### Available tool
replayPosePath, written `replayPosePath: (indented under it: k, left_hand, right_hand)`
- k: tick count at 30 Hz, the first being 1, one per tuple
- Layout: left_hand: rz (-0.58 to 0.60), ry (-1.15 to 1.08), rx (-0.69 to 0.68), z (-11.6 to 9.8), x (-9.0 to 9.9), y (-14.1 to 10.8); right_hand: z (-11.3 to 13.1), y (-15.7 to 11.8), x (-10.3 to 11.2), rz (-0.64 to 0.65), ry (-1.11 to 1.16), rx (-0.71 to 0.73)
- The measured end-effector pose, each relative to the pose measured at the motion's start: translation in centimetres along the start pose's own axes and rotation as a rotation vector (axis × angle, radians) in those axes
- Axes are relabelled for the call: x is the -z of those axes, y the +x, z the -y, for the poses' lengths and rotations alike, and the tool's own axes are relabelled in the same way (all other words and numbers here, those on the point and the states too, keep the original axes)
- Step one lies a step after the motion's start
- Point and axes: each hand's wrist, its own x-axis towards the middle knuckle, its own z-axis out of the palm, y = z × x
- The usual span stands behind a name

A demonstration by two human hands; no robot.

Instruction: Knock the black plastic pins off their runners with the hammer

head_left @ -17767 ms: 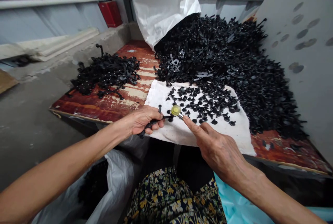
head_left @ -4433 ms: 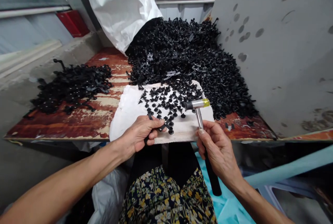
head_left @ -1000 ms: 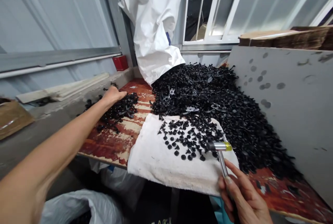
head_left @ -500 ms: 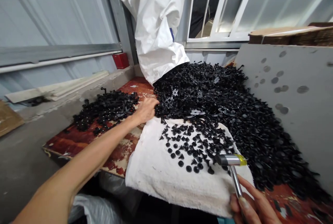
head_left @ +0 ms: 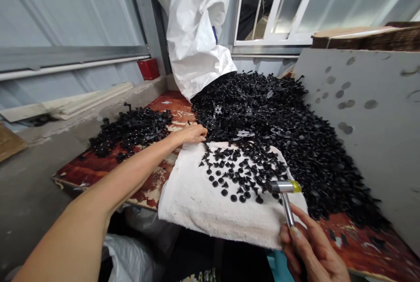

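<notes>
Your left hand (head_left: 194, 133) is at the far left corner of the white cloth (head_left: 197, 207), beside the near edge of the large heap of black parts (head_left: 262, 111) that rises beyond the cloth and down its right side. A dark stub shows by your knuckles, but the back of the hand hides the fingertips, so I cannot tell whether those fingers pinch a part or are loose.

Your right hand (head_left: 313, 245) is at the near right corner of the cloth, its fingers wrapped around the hammer (head_left: 282, 186). The hammer's head is over the cloth's right side, dark face to the left and yellow face to the right. Loose black parts (head_left: 242, 180) lie scattered across the far half of the cloth; a smaller heap (head_left: 138, 129) sits on the desk (head_left: 74, 170), left of the cloth.

The step in hand looks like handling parts with the left hand while the hammer is held ready. The next move, I judge, calls for a sure left-hand grip, and for the hammer's head to clear the loose parts.
</notes>
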Motion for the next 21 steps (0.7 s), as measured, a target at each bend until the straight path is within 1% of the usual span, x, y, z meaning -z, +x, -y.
replayPosePath:
  k: [4, 7, 9, 12, 14, 16, 21]
  left_hand:
    - [-0.021, -0.190, 0.042, 0.0, 1.6, -0.7]
    - [-0.058, -0.334, 0.108, -0.3, 2.3, -2.4]
    - [-0.081, -0.471, 0.148, -1.1, 2.2, -3.9]
    - [-0.133, -0.866, 0.187, -3.1, 1.0, -6.4]
    - [-0.164, -1.108, 0.219, -4.8, 0.0, -7.9]
    - [-0.133, -1.206, 0.257, -6.5, -0.9, -9.4]
    - [0.063, -1.289, 0.334, -10.1, -2.0, -12.5]
  right_hand:
    - [0.4, -0.6, -0.5, 0.003, -0.017, 0.113]
    - [0.3, -0.5, -0.5, 0.020, -0.003, 0.136]
    - [0.1, -0.1, -0.2, 0.051, 0.003, 0.125]
    - [-0.1, 0.6, 0.2, 0.088, 0.004, 0.113]
    - [-0.2, 0.8, 0.3, 0.093, 0.005, 0.133]
    - [-0.3, 0.9, 0.4, 0.119, 0.008, 0.171]
    - [-0.6, 0.7, 0.6, 0.173, 0.021, 0.233]
